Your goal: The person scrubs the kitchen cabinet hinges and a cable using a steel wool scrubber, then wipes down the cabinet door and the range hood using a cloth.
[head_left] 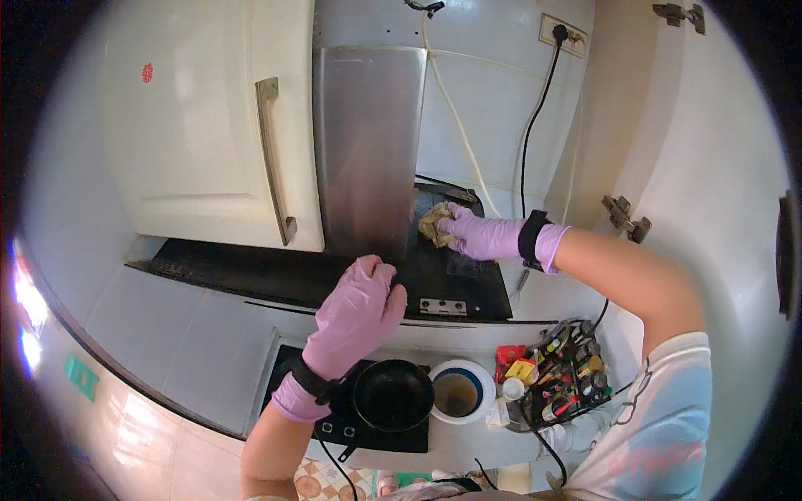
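My right hand [480, 235], in a thin pink-purple glove with a black wrist strap, grips a crumpled, dirty yellowish cloth [433, 225]. The cloth is pressed on the black top of the range hood [468, 288], just right of its steel duct cover [368, 142]. My left hand [355, 316], gloved and strapped likewise, is curled closed before the hood, below the duct cover. Its fingertips face away, so I cannot see what they hold, if anything.
A white cabinet door [209, 125] with a metal handle is at left; an open door [710, 167] stands at right. Below are a black pan [393, 401] on the stove, a white pot [462, 413] and a crowded condiment rack [576, 376]. Cables hang from a socket [564, 35].
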The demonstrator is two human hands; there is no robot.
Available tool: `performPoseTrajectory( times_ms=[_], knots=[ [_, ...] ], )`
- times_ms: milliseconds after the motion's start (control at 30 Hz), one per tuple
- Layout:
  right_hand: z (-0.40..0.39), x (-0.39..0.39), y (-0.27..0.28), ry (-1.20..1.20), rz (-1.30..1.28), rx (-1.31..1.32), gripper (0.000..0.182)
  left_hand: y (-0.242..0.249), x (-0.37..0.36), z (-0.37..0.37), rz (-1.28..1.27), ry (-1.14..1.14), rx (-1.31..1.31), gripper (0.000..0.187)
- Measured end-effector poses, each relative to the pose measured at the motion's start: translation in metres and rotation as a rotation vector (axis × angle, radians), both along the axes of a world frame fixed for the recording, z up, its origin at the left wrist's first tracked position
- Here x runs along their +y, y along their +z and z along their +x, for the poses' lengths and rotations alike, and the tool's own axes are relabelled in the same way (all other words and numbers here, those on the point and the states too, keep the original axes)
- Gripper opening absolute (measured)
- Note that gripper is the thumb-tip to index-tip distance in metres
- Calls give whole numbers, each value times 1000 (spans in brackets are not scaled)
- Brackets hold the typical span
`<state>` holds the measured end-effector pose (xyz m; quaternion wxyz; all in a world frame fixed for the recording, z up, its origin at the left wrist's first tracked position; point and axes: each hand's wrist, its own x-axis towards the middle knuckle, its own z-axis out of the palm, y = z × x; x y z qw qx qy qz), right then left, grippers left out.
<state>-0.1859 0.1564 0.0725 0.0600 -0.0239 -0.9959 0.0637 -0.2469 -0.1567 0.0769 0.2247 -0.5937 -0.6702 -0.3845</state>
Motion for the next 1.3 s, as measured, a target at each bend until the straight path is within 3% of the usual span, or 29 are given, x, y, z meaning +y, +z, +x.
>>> performPoseTrajectory(
  times_ms=[33,67,133,167,300,367,400,467,500,600,733,900,967,1000,1067,1100,1167,1300],
  knots=[
    [-4,3,5,-64,-461,90,49,2,-1,0,-12,-27,-6,20],
    [-11,9,14,-64,-456,89,49,3,0,0,-25,-55,-14,20],
    [-17,-17,53,-173,150,-2,47,8,3,1,-25,-49,12,20],
    [-15,-46,77,-294,-47,-41,48,12,4,5,-66,-9,45,21],
    [-58,-24,75,-325,-163,-63,46,10,9,5,-77,49,151,22],
    [-73,-5,61,309,1028,-375,40,13,9,4,-95,47,146,22],
    [-72,-11,59,308,1020,-380,40,12,9,5,-115,45,132,22],
    [-63,-31,59,-292,115,-164,34,10,10,6,-122,36,129,22],
    [-59,-29,55,-264,52,-134,32,11,10,5,-119,35,134,22],
    [-27,-60,64,-242,0,-39,34,14,8,7,-146,35,135,21],
    [8,-70,60,18,101,-25,33,12,8,7,-125,37,166,20],
    [50,-115,98,41,-236,-254,34,10,8,6,-103,-1,139,20],
    [57,-123,126,20,-308,-493,33,12,7,6,-122,4,156,19],
    [53,-97,118,27,-474,-367,31,11,6,7,-141,12,167,18],
    [45,-91,141,-232,-374,-254,26,11,6,7,-129,-2,155,20],
    [38,-85,144,-231,-372,-254,26,12,7,6,-116,-10,148,21],
    [20,-69,139,-325,-408,-8,17,10,9,4,-102,-7,144,21],
    [-29,-35,106,-426,-478,5,17,8,10,3,-110,-1,120,21]
  ],
)
